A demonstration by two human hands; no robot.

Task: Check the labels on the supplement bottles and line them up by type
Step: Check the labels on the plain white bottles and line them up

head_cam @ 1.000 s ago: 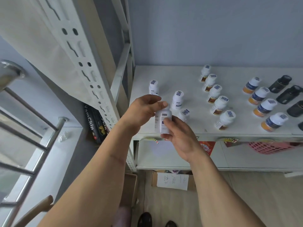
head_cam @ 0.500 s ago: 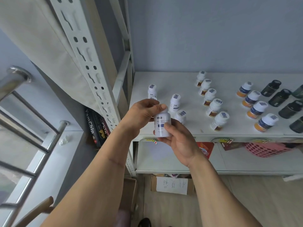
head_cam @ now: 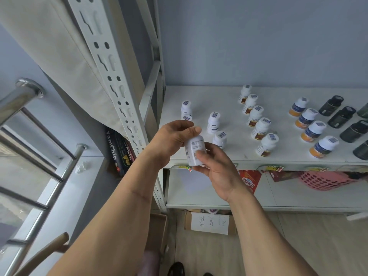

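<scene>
While both hands hold one white bottle [head_cam: 194,152] up in front of the shelf's near edge, the other supplement bottles stand capped and upright on the white shelf [head_cam: 219,100]; what is inside any of them cannot be seen. Three blue-labelled white bottles stand at the left: one at the back [head_cam: 186,108], one further forward [head_cam: 213,122], and one [head_cam: 219,139] just behind the right hand's fingers. A fourth cap [head_cam: 187,117] peeks out above the left hand. To their right runs a diagonal row of five brown-labelled white bottles [head_cam: 260,128], then a row of four orange-bottomed bottles with white caps [head_cam: 312,131], then dark green bottles [head_cam: 341,117] by the right border. On the lower shelf a pink perforated basket [head_cam: 326,180] sits at the right, its contents hidden, with a red packet [head_cam: 249,181] to its left.

Bare shelf surface lies open between the blue-labelled group and the brown-labelled row, and along the front edge near the held bottle. A slotted metal upright [head_cam: 111,72] rises close on the left of the shelf.

The left hand [head_cam: 171,139] curls over the top of the held bottle, fingers wrapped on its cap end. The right hand [head_cam: 217,166] grips its lower body, thumb across the printed label, fingers behind. The bottle is tilted slightly, small print facing the camera.
</scene>
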